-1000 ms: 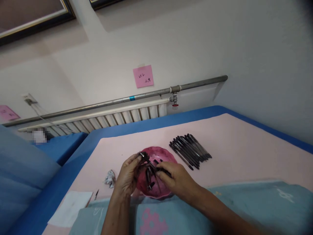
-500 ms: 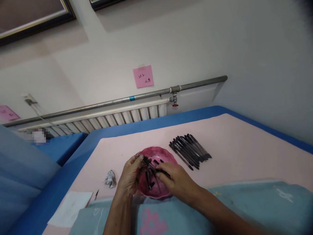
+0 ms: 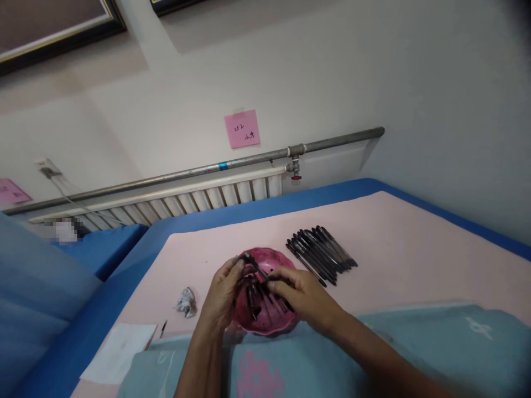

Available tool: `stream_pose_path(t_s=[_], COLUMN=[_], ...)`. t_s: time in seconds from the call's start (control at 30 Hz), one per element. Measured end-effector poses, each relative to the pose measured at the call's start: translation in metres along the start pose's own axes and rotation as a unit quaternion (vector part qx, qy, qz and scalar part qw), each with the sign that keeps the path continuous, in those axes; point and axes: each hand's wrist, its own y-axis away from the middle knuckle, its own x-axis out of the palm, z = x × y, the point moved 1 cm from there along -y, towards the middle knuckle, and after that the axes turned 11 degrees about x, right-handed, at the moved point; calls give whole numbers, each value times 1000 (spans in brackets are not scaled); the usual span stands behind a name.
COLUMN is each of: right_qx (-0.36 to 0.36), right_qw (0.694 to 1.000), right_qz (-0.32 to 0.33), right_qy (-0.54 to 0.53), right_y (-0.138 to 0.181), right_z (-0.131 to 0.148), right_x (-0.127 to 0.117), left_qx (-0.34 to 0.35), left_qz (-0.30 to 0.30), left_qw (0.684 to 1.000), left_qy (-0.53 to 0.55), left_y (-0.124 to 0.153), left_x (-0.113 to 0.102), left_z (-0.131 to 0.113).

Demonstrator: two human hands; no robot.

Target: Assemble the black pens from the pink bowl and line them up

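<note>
Over a scalloped pink bowl [image 3: 279, 256], both hands are closed on one dark pen [image 3: 260, 270]. My left hand [image 3: 224, 287] pinches its upper end, where a dark cap-like piece shows. My right hand [image 3: 305, 293] grips the lower part of the barrel between thumb and fingers. Inside the bowl lie several loose dark pen parts [image 3: 251, 298], partly covered by the hands. To the right of the bowl, a row of black capped pens [image 3: 321, 254] lies side by side on the pink sheet [image 3: 415, 260].
Left of the bowl sit a crumpled grey-white wad [image 3: 186, 302], a white paper [image 3: 124, 351] and a thin dark pen-like stick [image 3: 163, 329]. Teal patterned cloth [image 3: 423, 337] covers the near edge. A radiator [image 3: 207, 200] and pipe run along the wall behind.
The pen between my hands now shows more of its length, its upper end raised at my left fingers. My right hand has shifted slightly. The row of pens has stayed put.
</note>
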Motion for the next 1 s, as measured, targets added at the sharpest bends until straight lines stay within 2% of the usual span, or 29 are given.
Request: stream_pose_path(t_s=[0.03, 0.07, 0.1, 0.17, 0.2, 0.27, 0.33, 0.43, 0.53, 0.6, 0.63, 0.7, 0.77, 0.8, 0.83, 0.9, 1.0], right_qx=[-17, -30, -36, -39, -40, -48, -57, -60, -56, -61, -65, -70, -70, -71, -74, -82, -87], right_qw=[999, 997, 994, 990, 988, 985, 983, 983, 984, 983, 982, 983, 984, 984, 984, 981, 978], right_qz=[-29, -54, -72, -92, -97, -101, -103, -102, -99, -98, -95, -81, -54, -41, -28, -8, 3], right_qy=[31, 56, 76, 105, 115, 132, 143, 142, 140, 145, 147, 149, 153, 157, 162, 174, 191], right_y=[-1, -2, -3, -4, -4, -4, -3, -3, -3, -3, -2, -1, 0, 1, 2, 2, 2], right_z=[0, -1, -1, -2, -3, -3, -3, -3, -2, -1, -1, 1, 1, 2, 2, 2, 2], right_x=[-3, -5, -7, -8, -8, -7, -6, -5, -5, -6, -6, -5, -3, -2, -1, 1, 2], left_qx=[20, 41, 61, 79, 75, 57, 41, 26, 25, 27, 29, 24, 3, -11, -27, -59, -97], left_qz=[16, 33, 50, 82, 94, 107, 118, 147, 147, 106, 73, 2, -42, -55, -67, -100, -151], left_qw=[995, 975, 937, 826, 772, 695, 656, 639, 654, 692, 720, 799, 904, 947, 976, 992, 982], left_qy=[-97, -215, -339, -551, -624, -709, -744, -754, -741, -713, -689, -601, -426, -316, -207, -42, 67], left_y=[0, -1, 0, 1, 2, 4, 6, 5, 3, 0, 0, -2, -2, -2, -2, -3, -4], left_x=[1, 1, 1, 3, 4, 7, 11, 16, 15, 10, 5, -5, -15, -18, -20, -22, -22], left_z=[3, 7, 10, 15, 16, 16, 14, 12, 12, 12, 10, 6, 1, -2, -5, -9, -11])
